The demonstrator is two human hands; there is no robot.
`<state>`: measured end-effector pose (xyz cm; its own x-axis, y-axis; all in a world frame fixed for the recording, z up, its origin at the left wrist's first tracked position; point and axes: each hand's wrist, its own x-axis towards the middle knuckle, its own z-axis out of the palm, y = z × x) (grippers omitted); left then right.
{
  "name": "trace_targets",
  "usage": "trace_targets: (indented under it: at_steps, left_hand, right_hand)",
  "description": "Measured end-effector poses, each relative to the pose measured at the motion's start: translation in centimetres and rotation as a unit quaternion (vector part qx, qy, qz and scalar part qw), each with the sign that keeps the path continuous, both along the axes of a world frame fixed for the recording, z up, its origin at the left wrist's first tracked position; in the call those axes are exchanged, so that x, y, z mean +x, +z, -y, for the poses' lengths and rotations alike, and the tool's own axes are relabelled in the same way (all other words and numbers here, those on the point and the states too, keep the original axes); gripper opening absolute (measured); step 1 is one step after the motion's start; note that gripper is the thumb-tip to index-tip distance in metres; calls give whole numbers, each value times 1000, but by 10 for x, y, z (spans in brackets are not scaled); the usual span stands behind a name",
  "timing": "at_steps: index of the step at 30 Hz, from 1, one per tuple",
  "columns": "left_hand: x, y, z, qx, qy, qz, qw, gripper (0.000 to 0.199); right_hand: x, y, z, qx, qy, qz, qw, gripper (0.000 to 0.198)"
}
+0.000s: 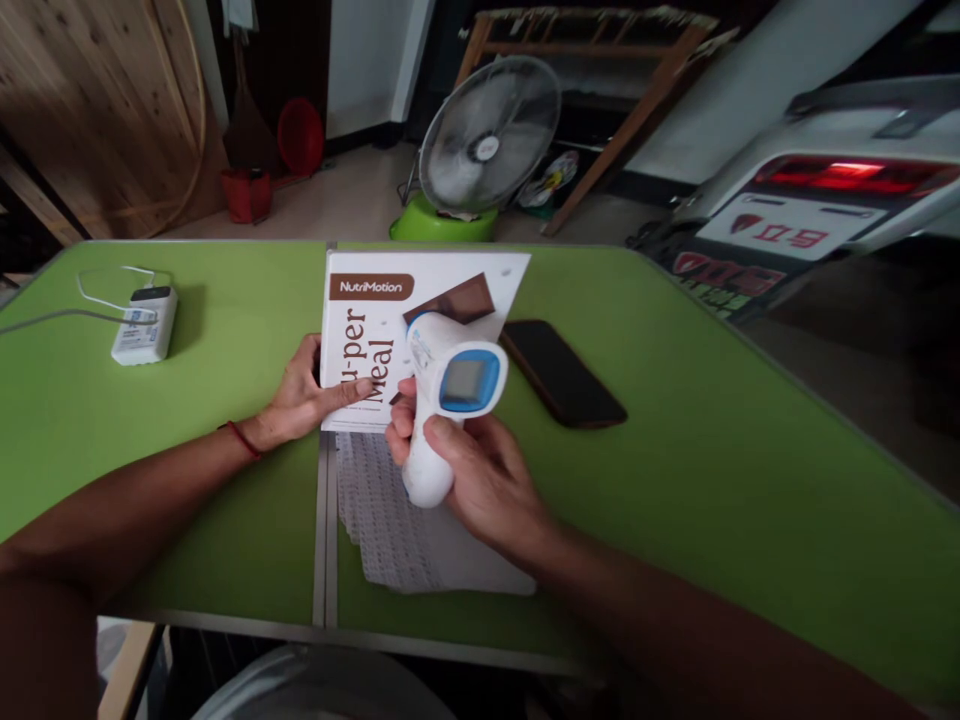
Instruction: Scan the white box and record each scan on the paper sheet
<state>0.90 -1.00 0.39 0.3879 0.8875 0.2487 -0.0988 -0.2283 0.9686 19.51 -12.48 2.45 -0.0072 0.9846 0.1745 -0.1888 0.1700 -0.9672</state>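
Observation:
My left hand [311,393] grips the lower left edge of a white NutriMotion box [442,272], thumb on its front face. The box stands tilted up, with brown lettering and a picture of a brown bar. Wrapped around the handle of a white and blue infrared thermometer [429,460] is my right hand [480,465]. The thermometer's small grey screen faces me, and its head overlaps the box's front. Beneath both hands lie several printed sheets [405,550] on the green table [697,480]. A dark smartphone [562,370] rests to the right of the box.
A white power adapter [146,325] with cables sits at the table's left. Beyond the far edge, a fan [487,148] stands on a green stool [442,220]. A parked scooter [810,215] is at the right, and a red bucket [247,195] at the back left.

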Motion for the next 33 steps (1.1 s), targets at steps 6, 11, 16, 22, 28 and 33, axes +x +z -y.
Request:
trace_targets:
  at_steps: [6, 11, 16, 22, 28, 33]
  left_hand:
    - [-1, -3, -1, -3, 14, 2, 1000, 80]
    - [-5, -7, -7, 12, 35, 2, 999, 80]
    - [-7, -4, -14, 26, 50, 26, 998, 81]
    - [-16, -7, -40, 49, 71, 49, 995, 86]
    - [-24, -12, -57, 56, 54, 31, 996, 88]
    - [-21, -16, -62, 76, 48, 2, 996, 87]
  right_hand:
    - [1, -1, 0, 1, 1, 11, 1000, 39]
    - [8, -2, -1, 24, -10, 25, 999, 34]
    - [46, 17, -15, 25, -5, 156, 988, 30]
    - [101, 22, -37, -12, -38, 448, 893, 34]
    - [117, -19, -54, 31, -79, 568, 819, 42]
    - [123, -33, -61, 34, -92, 601, 794, 44]
